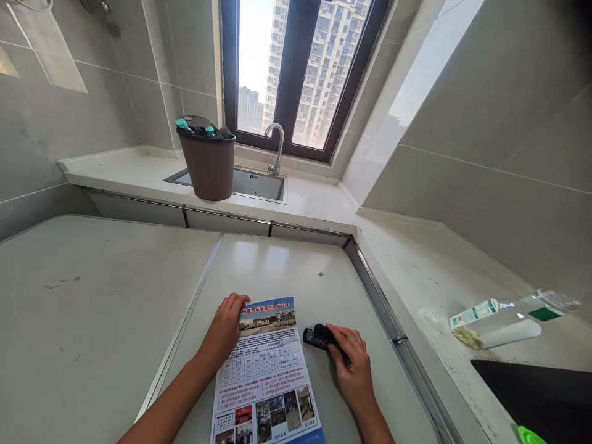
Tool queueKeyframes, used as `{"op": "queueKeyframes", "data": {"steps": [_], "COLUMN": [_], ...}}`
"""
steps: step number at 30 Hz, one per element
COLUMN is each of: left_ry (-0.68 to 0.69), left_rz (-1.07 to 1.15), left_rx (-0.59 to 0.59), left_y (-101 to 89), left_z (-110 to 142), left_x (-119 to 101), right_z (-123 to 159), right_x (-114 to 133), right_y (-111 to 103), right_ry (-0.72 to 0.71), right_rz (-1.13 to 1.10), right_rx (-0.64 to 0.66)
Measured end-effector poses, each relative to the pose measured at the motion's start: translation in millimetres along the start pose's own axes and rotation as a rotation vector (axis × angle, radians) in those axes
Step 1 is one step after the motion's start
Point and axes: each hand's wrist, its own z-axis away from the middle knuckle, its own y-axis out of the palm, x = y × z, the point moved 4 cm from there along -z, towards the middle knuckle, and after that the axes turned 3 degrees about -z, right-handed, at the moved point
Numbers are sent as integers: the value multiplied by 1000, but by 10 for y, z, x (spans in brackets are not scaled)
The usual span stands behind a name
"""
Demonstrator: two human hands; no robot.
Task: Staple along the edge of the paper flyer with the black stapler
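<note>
A printed flyer [268,364] with red and blue text, a table and small photos lies on the white tabletop in front of me. My left hand [230,320] grips the flyer's upper left edge, its fingers curled over the paper. In my right hand [355,364] is a black stapler [321,337], its nose pointing left toward the flyer's right edge. A small gap shows between the stapler and the paper. Beyond the flyer, a few loose staples [320,274] lie on the tabletop.
A brown trash bin [210,166] stands on the far counter, partly over the sink [259,184] with its tap [277,145]. On the right counter lie a clear jar [522,308], a black panel [546,394] and a green object [531,435]. Small scraps [76,279] lie at left.
</note>
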Motion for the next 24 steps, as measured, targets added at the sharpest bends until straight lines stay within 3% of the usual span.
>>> {"op": "queueKeyframes", "data": {"steps": [3,10,16,24], "left_ry": [2,-33,-105,-106], "left_rz": [77,145,234,259], "left_rx": [-51,-126,-127,-120], "left_y": [-60,-100,-163,-183], "left_z": [-5,-25,-25,-45], "left_x": [-8,43,55,49], "right_z": [-14,10,19,-2], "right_x": [14,151,100,125], "right_y": [-2,58,42,80], "right_ry": [-19,-169,-172,-189], "right_rz": [-26,-106,-27,-68], "right_rx": [9,178,98,137]}}
